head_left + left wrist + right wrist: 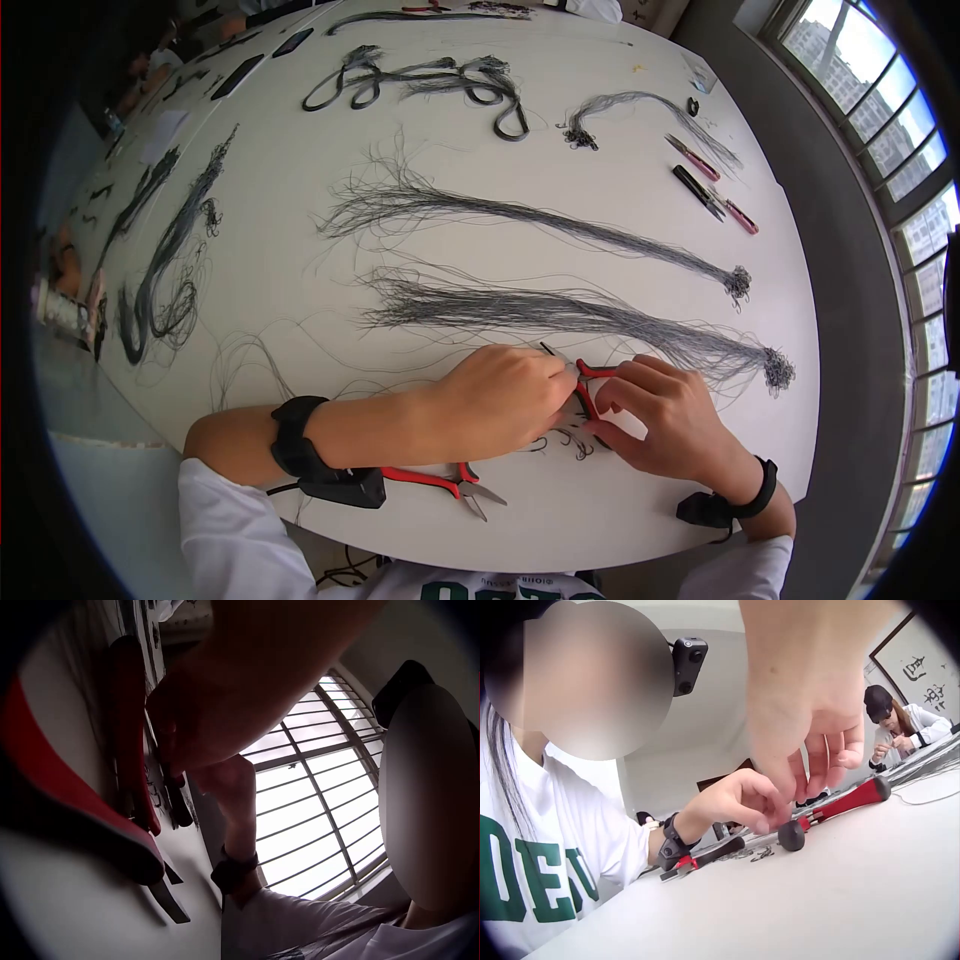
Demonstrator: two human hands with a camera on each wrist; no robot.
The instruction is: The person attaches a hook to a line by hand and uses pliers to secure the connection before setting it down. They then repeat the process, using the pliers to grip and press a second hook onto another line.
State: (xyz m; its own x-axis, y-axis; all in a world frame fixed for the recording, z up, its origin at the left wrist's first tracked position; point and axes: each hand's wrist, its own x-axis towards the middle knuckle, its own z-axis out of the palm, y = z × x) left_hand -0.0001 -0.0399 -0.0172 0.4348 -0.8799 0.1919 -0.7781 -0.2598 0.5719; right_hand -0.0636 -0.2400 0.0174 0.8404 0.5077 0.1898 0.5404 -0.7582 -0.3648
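My left hand [510, 395] has its fingers curled over the head of a pair of red-handled pliers [586, 402]. The jaws are mostly hidden behind those fingers. Handles spread apart, the pliers point towards my right hand [665, 415]. In the right wrist view, that hand's loosely bent fingers [836, 754] hang over one black-tipped red handle [851, 802], a gap showing between them. Its thumb is close to the other handle's end. Small dark wire hooks [575, 445] lie just below the pliers. A long bundle of thin dark wires [560, 312] stretches behind both hands.
A second pair of red-handled pliers [462, 487] lies near my left forearm, jaws apart. Another wire bundle [540, 218] lies farther back, with looped bundles [430, 78] beyond. Snips [698, 190] and pink-handled tools [700, 163] are at the right. Another person [900, 724] sits across.
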